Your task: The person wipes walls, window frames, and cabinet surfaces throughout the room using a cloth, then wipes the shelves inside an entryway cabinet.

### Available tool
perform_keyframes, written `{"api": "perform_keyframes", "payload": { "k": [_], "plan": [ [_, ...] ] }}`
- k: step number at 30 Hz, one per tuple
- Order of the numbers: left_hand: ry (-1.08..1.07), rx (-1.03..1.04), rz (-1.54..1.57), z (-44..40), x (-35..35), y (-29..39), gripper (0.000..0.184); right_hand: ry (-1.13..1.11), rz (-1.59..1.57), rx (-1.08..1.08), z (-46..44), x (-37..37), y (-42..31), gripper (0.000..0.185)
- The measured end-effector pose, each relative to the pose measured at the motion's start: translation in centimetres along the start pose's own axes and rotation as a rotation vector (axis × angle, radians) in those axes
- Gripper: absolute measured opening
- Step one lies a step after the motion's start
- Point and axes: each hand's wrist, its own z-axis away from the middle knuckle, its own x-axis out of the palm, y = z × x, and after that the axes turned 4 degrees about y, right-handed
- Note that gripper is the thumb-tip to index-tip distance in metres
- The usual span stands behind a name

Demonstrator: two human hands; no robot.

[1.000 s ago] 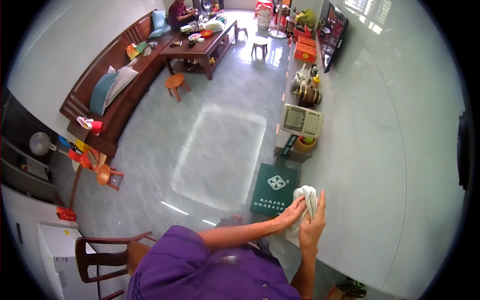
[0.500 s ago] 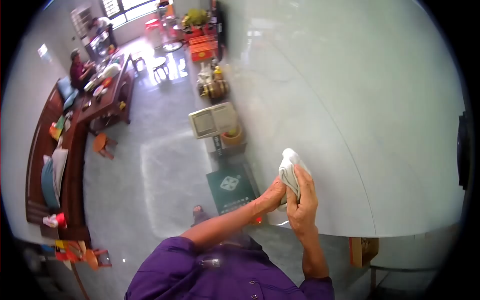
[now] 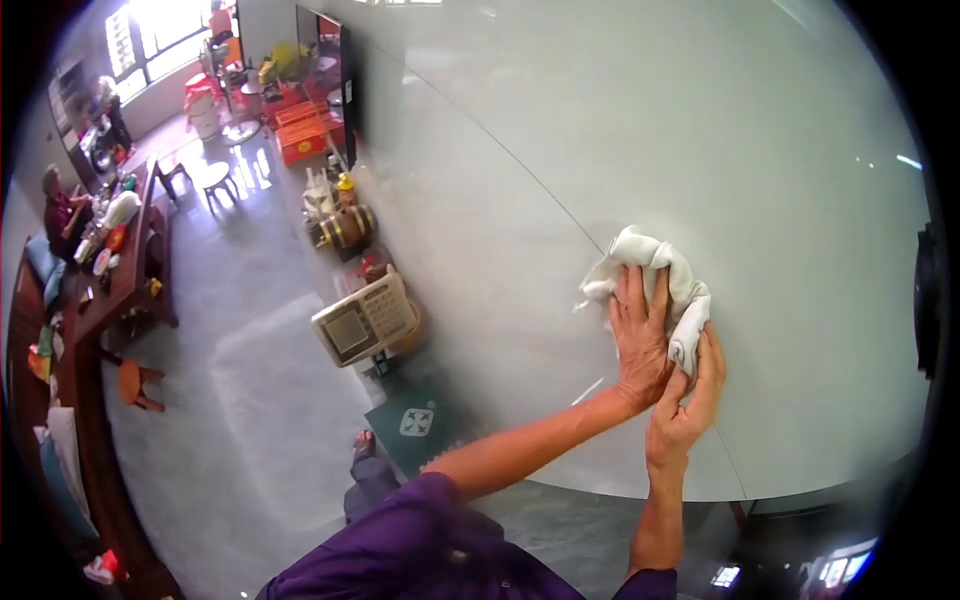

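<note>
A white cloth (image 3: 655,255) lies bunched in a curve against the pale glossy wall (image 3: 510,290). My left hand (image 3: 640,340) presses on it with fingers stretched out and apart, their tips over the cloth's middle. Just to the right, my right hand (image 3: 690,400) is closed around the rolled lower end of the cloth, thumb on one side and fingers on the other. Part of the cloth is hidden under my left fingers.
A weighing scale (image 3: 365,320) on a green-based platform (image 3: 415,420) stands along the wall. Beyond it are a small barrel (image 3: 345,228), orange crates (image 3: 302,130) and a screen (image 3: 330,80). A person (image 3: 65,215) sits by a wooden table (image 3: 125,265); a stool (image 3: 138,385) is nearby.
The cloth, folded between both hands before, is now more spread out against the wall, farther right and up. My left hand has moved onto it and flattened. The view has turned.
</note>
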Motion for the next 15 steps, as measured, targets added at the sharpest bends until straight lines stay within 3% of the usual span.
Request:
{"api": "perform_keyframes", "payload": {
  "k": [2,6,9,12,14,15],
  "plan": [
    [0.019,0.063,-0.119,-3.3,-0.6,-1.4,0.079,-0.001,0.058,0.019,-1.3,1.6,-1.0,0.041],
    [0.043,0.235,-0.2,-9.5,-1.8,-8.1,0.076,0.145,0.614,-0.318,-5.3,-1.2,0.8,0.048],
    [0.137,0.188,-0.277,-15.4,-3.5,-11.2,0.074,0.31,0.871,-0.428,-9.2,-4.3,2.7,0.051],
    [0.236,0.131,-0.333,-21.4,-5.7,-14.4,0.069,0.284,1.067,-0.547,-10.2,-4.6,4.1,0.05],
    [0.228,0.165,-0.349,-25.0,-6.6,-20.3,0.078,0.274,1.076,-0.536,-10.1,-4.3,4.0,0.05],
    [0.278,0.177,-0.374,-26.5,-7.2,-23.0,0.073,0.277,1.086,-0.53,-10.0,-4.4,4.1,0.051]
  ]
}}
